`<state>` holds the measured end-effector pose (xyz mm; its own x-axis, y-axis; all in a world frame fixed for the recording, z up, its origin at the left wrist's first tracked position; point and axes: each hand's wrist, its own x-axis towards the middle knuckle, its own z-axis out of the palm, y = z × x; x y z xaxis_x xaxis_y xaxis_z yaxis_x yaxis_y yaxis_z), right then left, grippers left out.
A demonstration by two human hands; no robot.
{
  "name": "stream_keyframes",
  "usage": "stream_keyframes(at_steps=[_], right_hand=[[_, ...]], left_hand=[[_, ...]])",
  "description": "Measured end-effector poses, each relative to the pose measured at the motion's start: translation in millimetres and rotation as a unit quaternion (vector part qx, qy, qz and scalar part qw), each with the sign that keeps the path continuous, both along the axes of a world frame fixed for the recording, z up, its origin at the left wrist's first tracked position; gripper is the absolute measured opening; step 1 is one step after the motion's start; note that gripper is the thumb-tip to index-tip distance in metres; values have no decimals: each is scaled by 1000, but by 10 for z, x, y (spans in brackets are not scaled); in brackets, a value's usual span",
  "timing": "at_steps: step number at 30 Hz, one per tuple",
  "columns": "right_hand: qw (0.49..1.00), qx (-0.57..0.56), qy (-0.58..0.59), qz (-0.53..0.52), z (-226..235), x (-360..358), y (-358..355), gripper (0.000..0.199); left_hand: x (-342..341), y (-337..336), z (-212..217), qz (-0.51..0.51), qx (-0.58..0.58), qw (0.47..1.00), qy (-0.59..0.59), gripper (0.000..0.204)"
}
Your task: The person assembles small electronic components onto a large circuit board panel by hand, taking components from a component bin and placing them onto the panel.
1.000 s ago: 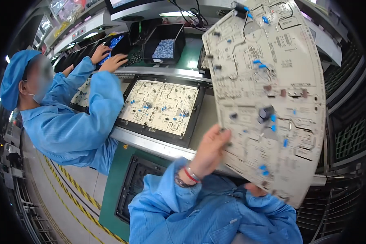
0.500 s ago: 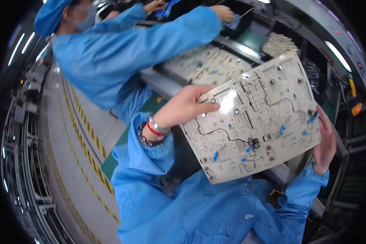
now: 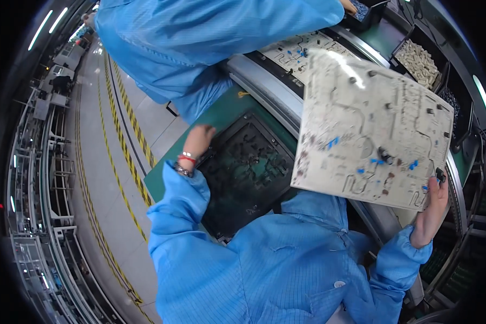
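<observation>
My right hand (image 3: 433, 208) grips the lower right edge of a large pale circuit board (image 3: 370, 129) dotted with small blue and dark parts, held up tilted above the bench. My left hand (image 3: 198, 141) has come off the board and rests at the left edge of a black fixture tray (image 3: 248, 175) lying on the green bench top (image 3: 221, 110). Its fingers are partly hidden, so I cannot see whether they hold the tray. Blue sleeves cover both my arms, and a red band circles my left wrist.
A co-worker in a blue coat (image 3: 200, 43) leans over the line at the top. Another populated board (image 3: 291, 51) lies on the conveyor behind. Bins of small parts (image 3: 418, 59) stand at the upper right. Yellow-black floor stripes (image 3: 121, 135) run along the left.
My left hand has let go of the board and dropped to the black tray. The board is now held by my right hand alone, further right. My head has turned down and left.
</observation>
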<state>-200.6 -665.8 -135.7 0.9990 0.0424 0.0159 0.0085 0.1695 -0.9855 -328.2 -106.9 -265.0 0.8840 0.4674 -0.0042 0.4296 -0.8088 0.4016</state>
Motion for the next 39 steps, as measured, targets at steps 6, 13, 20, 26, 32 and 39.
stream_keyframes(at_steps=[6, 13, 20, 26, 32, 39], right_hand=[[992, -56, -110, -13, -321, -124, -462, 38], [955, 262, 140, -17, -339, 113, -753, 47], [985, 51, -164, 25, -365, -293, -1090, 50], [912, 273, 52, -302, 507, -546, -827, 50], [905, 345, -2, -248, -10, -1274, -2189, 60], [883, -287, -248, -277, -395, -1723, -1918, 50]], left_hand=[[-185, -212, -427, 79, -6, 993, -86, 27], [-207, -800, 770, 84, 153, 959, -223, 28], [-569, -1629, 1985, -262, 411, 777, -398, 29], [249, -2207, 2475, -330, 251, 784, -462, 28], [1301, -3207, 2249, -441, -49, 822, -357, 25], [2445, -4220, 1727, -578, -193, 789, -77, 27]])
